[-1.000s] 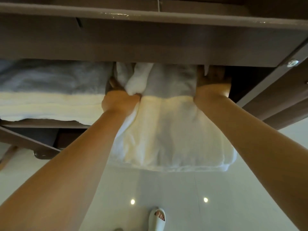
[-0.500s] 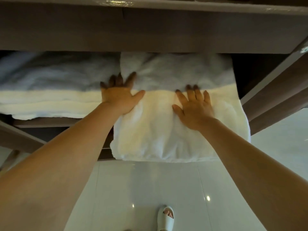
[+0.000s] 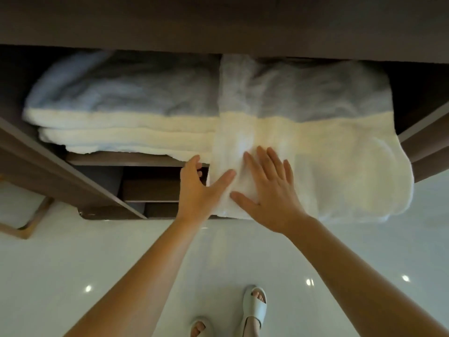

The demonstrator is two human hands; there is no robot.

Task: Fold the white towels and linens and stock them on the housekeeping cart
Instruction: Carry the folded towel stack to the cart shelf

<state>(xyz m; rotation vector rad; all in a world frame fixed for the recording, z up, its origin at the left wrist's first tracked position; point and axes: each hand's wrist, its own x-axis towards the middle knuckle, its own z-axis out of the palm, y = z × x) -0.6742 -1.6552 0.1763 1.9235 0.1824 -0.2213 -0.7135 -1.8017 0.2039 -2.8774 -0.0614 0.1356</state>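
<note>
Folded towel meets the fingers of the right hand, which lie straight and spread, flat on its top near its left edge, palm down and gripping nothing. The left hand is just beside it, also spread. Its thumb rests on the towel's left edge close to the right thumb. Its other fingers reach past that edge toward the shelf's front edge, tips slightly bent, holding nothing.

The towel sits at the right end of the cart shelf. Its far part is in shadow under the dark board above, and its near part hangs out over the shelf's front edge. Touching it on the left, a stack of folded white towels fills the left end of the same shelf. Under the shelf's front edge, darker compartments show. Both bare forearms run back toward the camera over a glossy pale floor, where two feet in pale sandals stand.
</note>
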